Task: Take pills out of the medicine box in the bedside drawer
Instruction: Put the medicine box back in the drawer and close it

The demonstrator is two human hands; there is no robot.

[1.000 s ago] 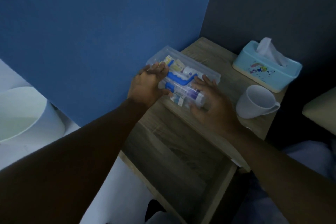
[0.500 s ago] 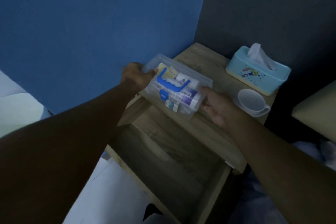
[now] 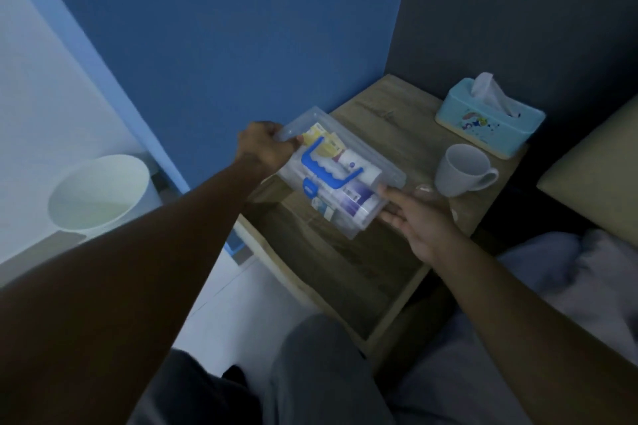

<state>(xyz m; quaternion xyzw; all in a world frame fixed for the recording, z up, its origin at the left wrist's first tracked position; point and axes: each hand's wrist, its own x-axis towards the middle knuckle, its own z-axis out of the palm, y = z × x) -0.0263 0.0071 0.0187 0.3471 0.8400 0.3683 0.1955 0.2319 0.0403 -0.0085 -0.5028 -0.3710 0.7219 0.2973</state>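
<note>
The clear plastic medicine box (image 3: 348,145) has a blue handle (image 3: 324,167) on its lid, with tubes and small packets showing through. It hangs tilted over the front edge of the wooden bedside table (image 3: 390,114). My left hand (image 3: 267,145) grips its far left end. My right hand (image 3: 412,217) holds its near right end from the side and below. Under the box the drawer (image 3: 345,266) stands pulled out, its dark inside showing nothing I can make out.
A white mug (image 3: 462,174) stands on the table just right of the box, with a light blue tissue box (image 3: 490,117) behind it. A white bin (image 3: 100,193) sits on the floor to the left. Bedding (image 3: 566,259) lies at right; my knees (image 3: 324,373) fill the bottom.
Both hands shifted from the top of the box to its two ends. The box has come up off the table and moved toward me, over the drawer. The view pulled back.
</note>
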